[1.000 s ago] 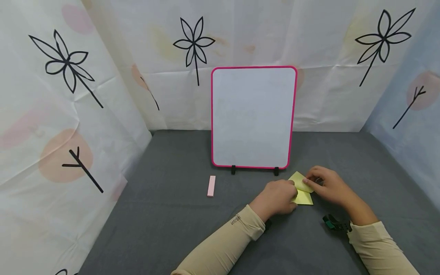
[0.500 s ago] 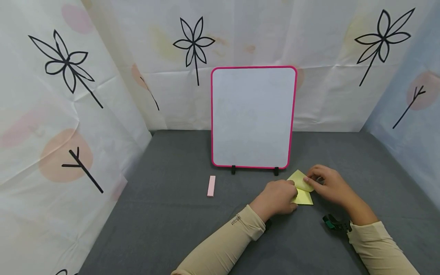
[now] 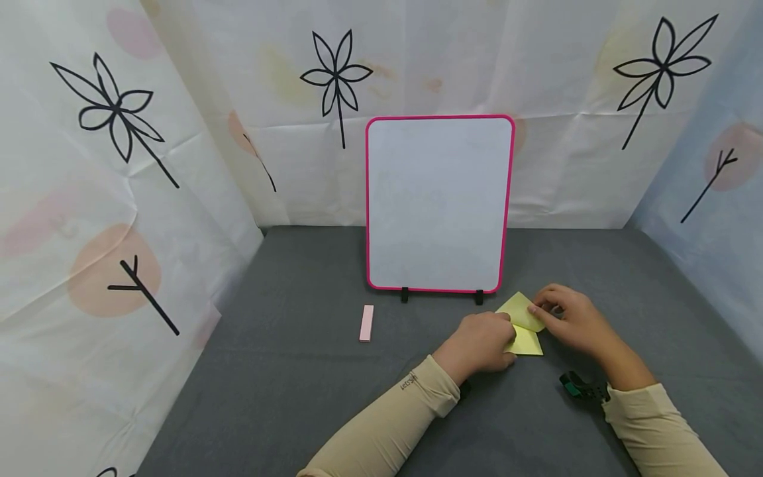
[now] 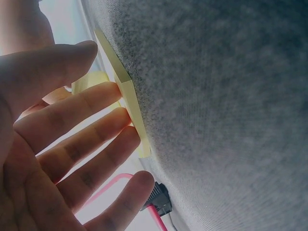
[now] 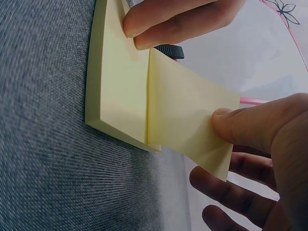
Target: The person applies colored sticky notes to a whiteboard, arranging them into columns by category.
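A pad of yellow sticky notes (image 3: 527, 344) lies on the grey cloth near the whiteboard's right foot. Its top sheet (image 5: 185, 106) is lifted along one side and still meets the pad at a crease. My right hand (image 3: 569, 321) pinches the raised sheet's free edge between thumb and fingers. My left hand (image 3: 481, 344) rests its fingertips on the pad, the fingers fairly straight in the left wrist view, where the pad's thick edge (image 4: 136, 115) shows. From the head view, that hand hides the pad's left part.
A white board with a pink frame (image 3: 440, 205) stands on black feet (image 3: 405, 295) behind the hands. To the left lies a small pink strip-shaped pad (image 3: 366, 323) on the grey cloth (image 3: 286, 397). Patterned fabric walls (image 3: 310, 172) enclose the back and sides.
The lifted yellow sheet has risen slightly and its far corner has shifted a little up and left. My right hand has moved slightly upward with it; the left hand stays put.
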Demonstrator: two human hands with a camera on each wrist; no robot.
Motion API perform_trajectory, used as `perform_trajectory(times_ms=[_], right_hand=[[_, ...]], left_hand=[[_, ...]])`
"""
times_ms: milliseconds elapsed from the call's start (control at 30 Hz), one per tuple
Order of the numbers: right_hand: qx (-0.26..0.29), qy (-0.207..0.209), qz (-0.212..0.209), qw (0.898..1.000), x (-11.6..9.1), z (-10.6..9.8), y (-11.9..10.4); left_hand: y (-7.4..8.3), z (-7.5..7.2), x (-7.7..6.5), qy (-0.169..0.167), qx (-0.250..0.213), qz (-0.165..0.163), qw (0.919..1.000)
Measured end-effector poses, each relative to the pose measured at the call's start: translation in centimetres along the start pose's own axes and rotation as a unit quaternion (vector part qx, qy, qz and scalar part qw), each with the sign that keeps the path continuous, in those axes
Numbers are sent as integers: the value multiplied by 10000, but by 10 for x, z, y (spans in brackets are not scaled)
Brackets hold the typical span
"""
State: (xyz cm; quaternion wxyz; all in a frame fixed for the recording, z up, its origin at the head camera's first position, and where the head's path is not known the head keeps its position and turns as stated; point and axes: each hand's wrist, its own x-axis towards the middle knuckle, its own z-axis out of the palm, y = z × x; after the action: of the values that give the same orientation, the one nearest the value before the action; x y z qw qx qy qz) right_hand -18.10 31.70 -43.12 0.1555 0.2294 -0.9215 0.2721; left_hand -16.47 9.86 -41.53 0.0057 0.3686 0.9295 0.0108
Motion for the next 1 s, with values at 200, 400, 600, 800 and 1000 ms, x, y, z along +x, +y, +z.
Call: perform_trajectory(times_ms=[200, 400, 600, 800, 1000], right_hand=[[6, 58, 72, 10000, -1, -1, -1], [-28, 70, 181, 9998, -1, -3, 0], [-23, 107, 210, 9997, 0, -4, 0], [-173, 182, 249, 9994, 0, -4, 1], [-248, 287, 217, 9990, -1, -5, 2]], left_hand=[[0, 0, 0, -8, -27, 6, 10000], [0, 1, 0, -8, -14, 4, 10000], [-1, 0, -1, 20, -1, 27, 10000], [-1, 1, 0, -18, 0, 8, 10000], [-1, 2, 0, 33, -2, -2, 10000]])
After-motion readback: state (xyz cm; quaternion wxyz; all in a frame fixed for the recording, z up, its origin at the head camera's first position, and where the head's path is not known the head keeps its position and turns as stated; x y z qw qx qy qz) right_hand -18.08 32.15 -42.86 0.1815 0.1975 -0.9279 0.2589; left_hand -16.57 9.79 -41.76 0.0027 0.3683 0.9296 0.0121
